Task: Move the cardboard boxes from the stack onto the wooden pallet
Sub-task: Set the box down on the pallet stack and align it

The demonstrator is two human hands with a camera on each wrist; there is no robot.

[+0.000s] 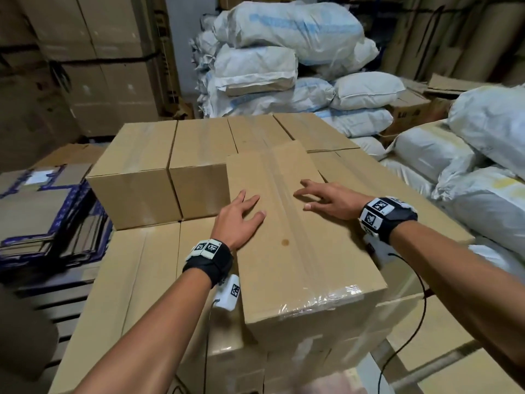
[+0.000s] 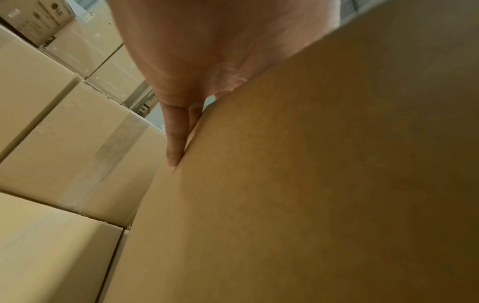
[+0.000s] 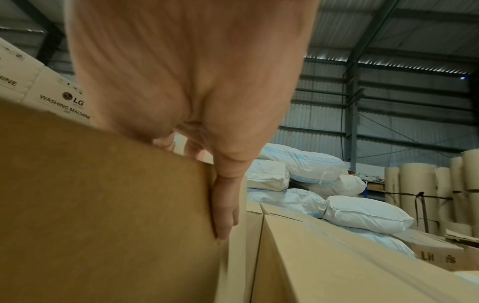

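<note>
Plain brown cardboard box [image 1: 301, 245], rectangular, clear tape strip along its top seam, sits on top of a layer of similar taped brown cartons [image 1: 133, 268], its long axis running away from the person. Left hand [image 1: 238, 220] lies palm-down on the box top near its left edge, fingers [image 1: 250, 199] straight and slightly spread. Right hand [image 1: 326, 199] lies on the top toward the right edge, fingers spread and lightly arched, tips touching the cardboard. Left wrist view: fingers [image 2: 176, 141] extended flat against the brown surface [image 2: 324, 184]. Right wrist view: fingers [image 3: 225, 209] reach down along the box's [image 3: 103, 205] corner edge; whether they bear on the side face cannot be told, the picture being blurred there. Neither hand curls round anything. Second row of upper-layer brown boxes [image 1: 136, 169] stands just behind and to the left of the handled box. Slatted dark wooden pallet [image 1: 56, 297] visible low at left, beside the stack. White woven sacks [image 1: 284, 52] piled behind and to the right. Flattened blue-edged cartons [image 1: 42, 211] at left.
</note>
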